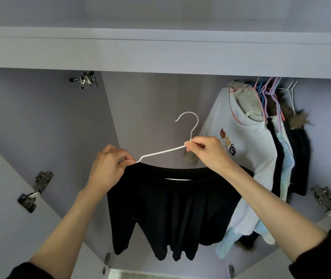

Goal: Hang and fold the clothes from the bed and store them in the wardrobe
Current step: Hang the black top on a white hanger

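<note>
A black garment (172, 210) hangs folded over the bar of a white wire hanger (160, 152), held up inside the open wardrobe. My left hand (108, 168) pinches the hanger's left shoulder together with the black fabric. My right hand (207, 152) pinches the hanger at the base of its hook (188, 119), which points up and is free of any rail. The hanger's right end is hidden behind my right wrist.
On the right hang a white printed top (241, 141), pale blue and dark clothes and a fur-trimmed coat (297, 119) on coloured hangers (269, 91). Both lilac doors stand open with metal hinges (37, 190). A shelf board (160, 55) runs overhead.
</note>
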Demonstrator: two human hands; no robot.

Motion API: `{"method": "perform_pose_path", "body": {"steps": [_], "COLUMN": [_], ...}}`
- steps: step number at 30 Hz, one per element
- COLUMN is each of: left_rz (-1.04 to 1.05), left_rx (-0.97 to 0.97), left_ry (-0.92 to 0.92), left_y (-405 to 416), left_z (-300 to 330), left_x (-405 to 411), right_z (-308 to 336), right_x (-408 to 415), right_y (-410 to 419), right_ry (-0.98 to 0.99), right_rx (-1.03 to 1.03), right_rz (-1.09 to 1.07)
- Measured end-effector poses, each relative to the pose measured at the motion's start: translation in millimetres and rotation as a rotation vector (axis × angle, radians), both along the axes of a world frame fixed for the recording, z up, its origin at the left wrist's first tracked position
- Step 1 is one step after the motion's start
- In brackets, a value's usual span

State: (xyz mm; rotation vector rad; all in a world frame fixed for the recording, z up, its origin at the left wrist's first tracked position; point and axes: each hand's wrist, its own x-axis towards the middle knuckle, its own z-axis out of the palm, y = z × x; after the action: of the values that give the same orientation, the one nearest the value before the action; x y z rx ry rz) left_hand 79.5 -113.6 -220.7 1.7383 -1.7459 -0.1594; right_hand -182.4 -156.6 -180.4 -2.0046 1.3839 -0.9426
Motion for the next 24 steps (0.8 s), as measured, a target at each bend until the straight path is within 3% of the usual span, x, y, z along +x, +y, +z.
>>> {"method": "perform_pose_path", "body": {"steps": [12,16,24], "left_rz": [-0.080,-0.072,-0.168], "left_rx": [0.072,-0.048,0.029], "left_ry": [-0.310,-0.261,-0.175], "left_y": [1,1,4], "left_z": [-9,-4,-12], "left_x": [4,-3,-11], "right_z": [-15,-19,-13], "right_x": [4,7,5], "right_y": [-3,-3,-2], "right_ry": [0.073,0.128,0.002], "right_rx": [0.041,0.026,0.017], "right_rz": [0.061,0.070,0.025]}}
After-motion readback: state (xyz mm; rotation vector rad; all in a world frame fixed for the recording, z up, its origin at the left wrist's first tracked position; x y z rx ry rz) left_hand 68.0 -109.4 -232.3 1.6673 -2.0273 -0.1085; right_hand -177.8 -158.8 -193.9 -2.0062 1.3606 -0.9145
